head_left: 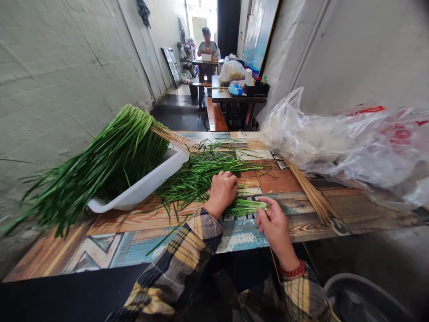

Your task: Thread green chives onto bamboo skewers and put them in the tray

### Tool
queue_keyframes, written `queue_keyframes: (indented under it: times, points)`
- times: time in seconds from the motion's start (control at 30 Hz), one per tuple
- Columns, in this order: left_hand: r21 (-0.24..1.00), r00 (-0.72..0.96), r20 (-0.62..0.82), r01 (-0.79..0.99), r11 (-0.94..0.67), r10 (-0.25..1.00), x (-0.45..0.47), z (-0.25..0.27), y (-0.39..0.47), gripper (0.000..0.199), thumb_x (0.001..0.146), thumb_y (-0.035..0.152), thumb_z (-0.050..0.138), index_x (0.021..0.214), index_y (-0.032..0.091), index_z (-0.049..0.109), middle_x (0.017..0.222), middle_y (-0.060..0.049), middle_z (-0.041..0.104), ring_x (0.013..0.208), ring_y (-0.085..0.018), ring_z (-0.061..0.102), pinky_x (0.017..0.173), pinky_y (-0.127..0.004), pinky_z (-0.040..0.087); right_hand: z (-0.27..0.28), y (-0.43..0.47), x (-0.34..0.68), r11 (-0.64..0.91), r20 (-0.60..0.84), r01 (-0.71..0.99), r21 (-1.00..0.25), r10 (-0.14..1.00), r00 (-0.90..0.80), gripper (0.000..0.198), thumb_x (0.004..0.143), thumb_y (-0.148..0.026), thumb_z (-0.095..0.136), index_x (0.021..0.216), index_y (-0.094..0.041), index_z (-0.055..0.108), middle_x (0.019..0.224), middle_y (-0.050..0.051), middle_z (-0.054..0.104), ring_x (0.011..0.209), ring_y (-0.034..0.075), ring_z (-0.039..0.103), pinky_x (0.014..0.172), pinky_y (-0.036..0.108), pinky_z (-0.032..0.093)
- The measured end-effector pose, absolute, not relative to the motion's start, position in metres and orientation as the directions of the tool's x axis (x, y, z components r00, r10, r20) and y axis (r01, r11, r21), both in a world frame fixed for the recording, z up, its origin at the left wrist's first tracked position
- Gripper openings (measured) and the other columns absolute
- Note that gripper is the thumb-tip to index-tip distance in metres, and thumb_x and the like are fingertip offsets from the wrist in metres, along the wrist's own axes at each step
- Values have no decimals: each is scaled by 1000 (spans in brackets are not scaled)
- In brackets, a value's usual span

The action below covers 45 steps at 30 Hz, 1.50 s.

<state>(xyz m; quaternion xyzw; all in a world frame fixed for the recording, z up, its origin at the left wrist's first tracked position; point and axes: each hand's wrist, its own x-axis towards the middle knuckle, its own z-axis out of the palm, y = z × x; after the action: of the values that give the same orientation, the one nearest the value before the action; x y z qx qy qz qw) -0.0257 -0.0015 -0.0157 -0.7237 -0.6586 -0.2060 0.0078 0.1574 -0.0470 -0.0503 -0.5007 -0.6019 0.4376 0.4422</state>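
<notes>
Two bare hands in plaid sleeves (191, 239) sort chives at a patchwork-topped table (275, 181), places here read off a clock face centered on the view. The right hand (276, 226), at four o'clock, appears to pinch the pale stem ends of one small bunch (246, 207) between thumb and finger; the bunch lies just inside it, toward half past four. The left hand (223, 192), near half past five, curls its fingers beside the bunch, and whether they grasp anything cannot be told. The step in hand looks like evening up a portion of stems; the next move would call for keeping those ends together under a light, steady pinch. By count: one bunch at the fingertips, one loose heap (194, 176) at center, one large pile (114, 152) at nine o'clock in one white tray (144, 190), the stems themselves too many to number. Sticks (174, 137), uncounted, jut from the pile toward ten; more, in a bundle (308, 190), lie at half past three, and one lone stick (274, 264) shows toward five, its upper end hidden. Clear plastic bagging (348, 143) fills three o'clock. One bracelet (293, 271) circles the right wrist; one other person (208, 48) sits at twelve.
</notes>
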Motion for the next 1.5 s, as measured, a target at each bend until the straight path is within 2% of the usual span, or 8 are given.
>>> queue_keyframes:
  times: [0.13, 0.23, 0.33, 0.73, 1.0, 1.33, 1.5]
  points:
    - [494, 9, 327, 851, -179, 945, -27, -19, 1, 13, 82, 18, 52, 79, 19, 65, 83, -3, 66, 83, -17, 56, 73, -29, 38, -50, -47, 158, 117, 94, 234, -965, 990, -109, 35, 87, -39, 52, 114, -18, 53, 52, -6, 56, 37, 9, 46, 42, 21, 38]
    - [693, 38, 303, 677, -248, 952, -26, -23, 2, 12, 81, 16, 52, 80, 16, 64, 78, -2, 66, 71, -13, 57, 67, -24, 41, -50, -46, 158, 117, 92, 229, -966, 989, -115, 37, 86, -39, 52, 115, -17, 55, 52, -6, 56, 37, 9, 46, 42, 21, 39]
    - [787, 100, 296, 538, -302, 950, -21, -25, 1, 12, 80, 17, 53, 76, 14, 64, 72, -1, 64, 67, -11, 56, 65, -21, 42, -49, -46, 158, 104, 80, 206, -973, 990, -119, 38, 86, -40, 52, 114, -16, 56, 52, -6, 55, 36, 8, 44, 41, 20, 37]
    - [810, 234, 291, 455, -369, 928, -6, -13, -11, 14, 78, 12, 53, 70, 13, 65, 70, -2, 65, 68, -12, 57, 65, -21, 42, -47, -46, 158, 81, 61, 172, -982, 991, -123, 35, 86, -40, 53, 112, -16, 57, 52, -6, 53, 37, 8, 42, 40, 19, 35]
    - [810, 240, 304, 445, -382, 922, -5, -10, -15, 16, 81, 18, 55, 80, 14, 70, 79, -4, 69, 75, -14, 61, 71, -22, 44, -49, -46, 158, 71, 54, 166, -983, 993, -105, 36, 87, -41, 53, 113, -16, 56, 52, -6, 52, 37, 8, 43, 40, 20, 35]
    - [803, 220, 317, 456, -384, 923, -6, -13, -14, 15, 79, 14, 54, 71, 13, 66, 70, -2, 65, 68, -11, 57, 65, -21, 42, -49, -47, 158, 70, 55, 156, -985, 994, -99, 36, 85, -41, 54, 112, -17, 57, 51, -6, 53, 37, 8, 43, 40, 20, 35]
    - [823, 243, 291, 430, -371, 926, -5, -11, -15, 15, 78, 12, 53, 76, 14, 68, 69, -1, 64, 66, -10, 55, 62, -19, 40, -49, -47, 157, 64, 51, 157, -985, 995, -84, 37, 85, -41, 54, 112, -17, 56, 51, -6, 53, 36, 8, 43, 39, 20, 34]
